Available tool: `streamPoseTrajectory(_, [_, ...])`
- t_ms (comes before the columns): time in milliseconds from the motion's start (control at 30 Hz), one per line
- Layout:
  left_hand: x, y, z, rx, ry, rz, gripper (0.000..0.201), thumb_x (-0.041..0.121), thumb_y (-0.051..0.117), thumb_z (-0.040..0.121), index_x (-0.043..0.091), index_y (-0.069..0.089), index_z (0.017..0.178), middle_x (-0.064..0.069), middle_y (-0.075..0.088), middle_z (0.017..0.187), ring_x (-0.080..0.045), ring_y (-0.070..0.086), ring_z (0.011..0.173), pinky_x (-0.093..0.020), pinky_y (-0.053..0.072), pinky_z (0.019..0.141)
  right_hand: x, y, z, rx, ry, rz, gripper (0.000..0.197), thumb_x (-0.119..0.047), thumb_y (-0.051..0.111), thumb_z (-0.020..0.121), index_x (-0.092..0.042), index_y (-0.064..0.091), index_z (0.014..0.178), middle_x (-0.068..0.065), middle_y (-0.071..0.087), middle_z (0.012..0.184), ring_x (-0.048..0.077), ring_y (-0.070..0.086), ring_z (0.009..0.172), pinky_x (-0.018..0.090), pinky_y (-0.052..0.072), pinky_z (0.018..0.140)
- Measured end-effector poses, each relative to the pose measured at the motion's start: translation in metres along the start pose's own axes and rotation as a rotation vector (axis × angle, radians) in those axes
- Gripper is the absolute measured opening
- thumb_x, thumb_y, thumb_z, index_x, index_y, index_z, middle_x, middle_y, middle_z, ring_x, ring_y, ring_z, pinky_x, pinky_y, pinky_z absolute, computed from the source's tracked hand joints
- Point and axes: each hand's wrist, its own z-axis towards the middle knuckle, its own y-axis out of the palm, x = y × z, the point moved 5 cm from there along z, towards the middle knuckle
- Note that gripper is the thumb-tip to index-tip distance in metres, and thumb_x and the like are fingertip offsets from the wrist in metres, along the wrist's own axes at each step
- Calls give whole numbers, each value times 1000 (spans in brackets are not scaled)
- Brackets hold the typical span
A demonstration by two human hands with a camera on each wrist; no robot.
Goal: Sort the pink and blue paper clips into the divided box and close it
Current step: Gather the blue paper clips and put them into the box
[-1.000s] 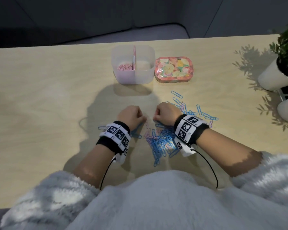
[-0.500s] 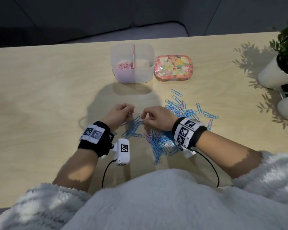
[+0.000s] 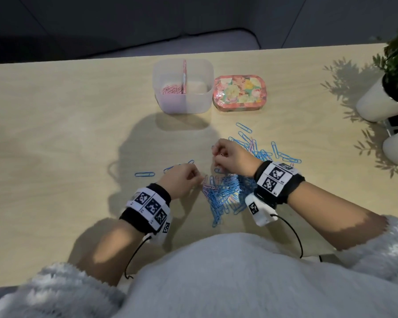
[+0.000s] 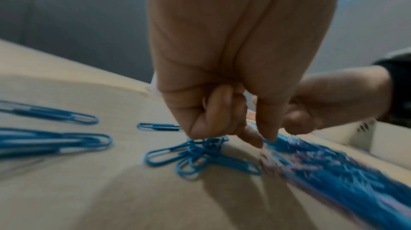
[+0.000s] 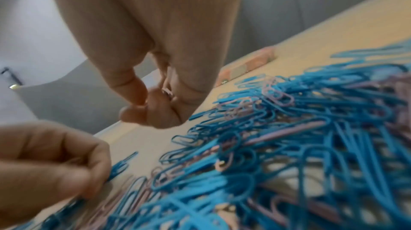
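The right hand [image 3: 233,158] is curled tight, thumb and forefinger pinching a small pink paper clip [image 5: 167,92] just above the far edge of the heap of paper clips [image 3: 228,193]; the clip shows only as a thin looped glint between the fingertips. The left hand [image 3: 182,180], at the heap's left edge, has its fingers curled down with the tips touching clips on the table [image 3: 55,134]; whether it actually grips one cannot be told, as the wrist view is blurred there. The heap is a tangle of glossy wire loops, mostly blue with a few pale pink ones threaded through, and single blue clips [image 3: 144,174] lie loose to its left. Beyond the heap stands the divided box [image 3: 201,97], translucent frosted plastic with rounded corners, pink clips in its left compartment beside a thin pink divider. Just right of the box lies its flat floral lid [image 3: 239,91], rounded and pink-rimmed.
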Motion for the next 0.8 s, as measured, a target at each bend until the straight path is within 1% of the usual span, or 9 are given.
streamPoseTrajectory(100, [-1,4,-6,20,19,112,11,27,63,82,21,54,79,4,56,76,-17,53,73,-30,42,68,2,6,-5,-72,28,-4,20,7,43,84,-11,49,81,1,53,59,0,48,36,16,42,42])
streamPoseTrajectory(200, [1,-1,-9,70,33,150,8,25,62,81,20,56,82,4,57,78,-16,52,74,-28,40,67,-3,18,-9,-126,-98,-222,11,-5,61,81,-14,56,76,-8,49,60,-4,47,46,13,36,52])
streamPoseTrajectory(267, [0,-2,-10,79,31,176,10,27,62,82,18,58,86,5,57,81,-16,52,76,-27,38,67,-3,24,-13,-174,-130,-387,13,-18,72,75,-15,61,82,-11,46,59,0,45,52,16,32,55])
streamPoseTrajectory(333, [-3,-2,-10,87,22,201,10,26,60,83,18,57,87,6,56,83,-16,51,78,-28,38,67,-4,28,-17,-188,-158,-620,25,-28,73,73,-17,64,94,-8,51,68,8,47,66,24,34,62])
streamPoseTrajectory(433, [-4,-3,-10,90,15,238,6,23,56,86,18,57,89,5,54,82,-16,48,77,-29,36,67,-10,31,-20,-191,-214,-852,22,-29,62,80,-23,69,100,-1,66,95,20,59,93,29,40,75])
streamPoseTrajectory(533, [-2,-4,-10,42,7,248,4,20,54,87,17,54,84,3,54,82,-18,48,77,-28,35,67,-11,33,-19,-204,-232,-962,22,-26,52,88,-18,66,103,3,66,107,24,58,104,32,42,80])
streamPoseTrajectory(600, [2,-9,-7,24,-4,205,4,18,53,87,16,54,83,0,55,82,-20,50,76,-28,35,66,-9,34,-17,-206,-235,-997,19,-22,50,88,-16,66,98,6,66,105,27,59,102,33,43,79])
streamPoseTrajectory(700, [12,-36,2,101,-36,135,11,20,54,87,11,58,90,-3,54,82,-21,48,75,-28,33,66,-5,30,-15,-191,-188,-891,16,-16,51,84,-14,64,92,7,66,99,28,59,96,36,45,79])
streamPoseTrajectory(800, [27,-81,19,222,-35,139,12,20,53,88,9,58,92,-11,60,93,-26,52,83,-27,33,69,-8,12,-9,-80,-154,-525,5,-11,59,81,-12,64,80,1,59,69,19,53,66,29,43,64])
